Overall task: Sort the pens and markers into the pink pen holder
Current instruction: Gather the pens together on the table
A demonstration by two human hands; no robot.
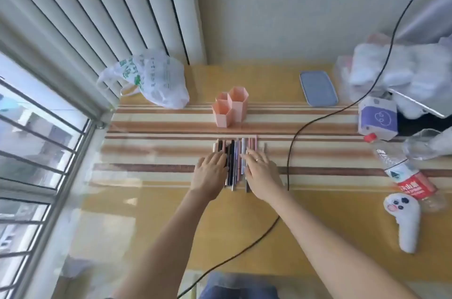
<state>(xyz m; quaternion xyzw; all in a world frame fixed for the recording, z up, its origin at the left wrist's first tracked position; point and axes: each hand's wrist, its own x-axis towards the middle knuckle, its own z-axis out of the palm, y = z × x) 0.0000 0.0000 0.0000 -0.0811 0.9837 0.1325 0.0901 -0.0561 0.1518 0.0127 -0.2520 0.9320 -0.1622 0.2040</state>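
Neither grip has closed on anything: my left hand and right hand lie flat and open, palms down, on the two ends of the row of pens, fingers spread across the barrels and holding none.

Largest first: the surface, striped across its middle and plain yellow along the near and far edges, carries everything. A plastic bag sits at the far left corner, a bottle lies by the right edge, and a black cable runs just right of the pens.

The holder stands upright, between the pens and the far edge, a little apart from them. Its hexagonal cups look empty.

The pens lie side by side, pointing toward the holder. I judge the sorting not yet begun: every pen I can see is on the surface, all left to go in.
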